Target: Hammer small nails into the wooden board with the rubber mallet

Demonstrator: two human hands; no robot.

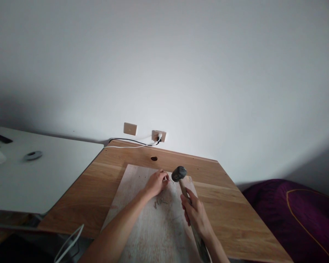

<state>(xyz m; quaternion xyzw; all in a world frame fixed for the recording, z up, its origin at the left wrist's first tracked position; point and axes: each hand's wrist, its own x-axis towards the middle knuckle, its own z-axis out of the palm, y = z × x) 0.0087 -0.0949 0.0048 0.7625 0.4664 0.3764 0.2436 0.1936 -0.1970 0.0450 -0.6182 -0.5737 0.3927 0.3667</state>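
My right hand [196, 212] is wrapped around the wooden handle of a mallet [179, 174] with a dark, rounded head. The mallet's head is raised just to the right of my left hand [157, 183]. With thumb and fingertips pinched together, my left hand holds a thin nail [171, 180] near the far end of a pale, worn wooden board [142, 233]. Whether the nail's tip is in the board I cannot tell. Several loose nails [161, 201] lie on the board just below my left hand.
The board rests on a brown wooden table [222, 204] against a white wall. Black and white cables [134, 144] run along the table's back edge to a wall socket [159, 136]. A white table [68, 157] with a grey roll [33, 156] adjoins on the left; a purple beanbag [279, 208] sits right.
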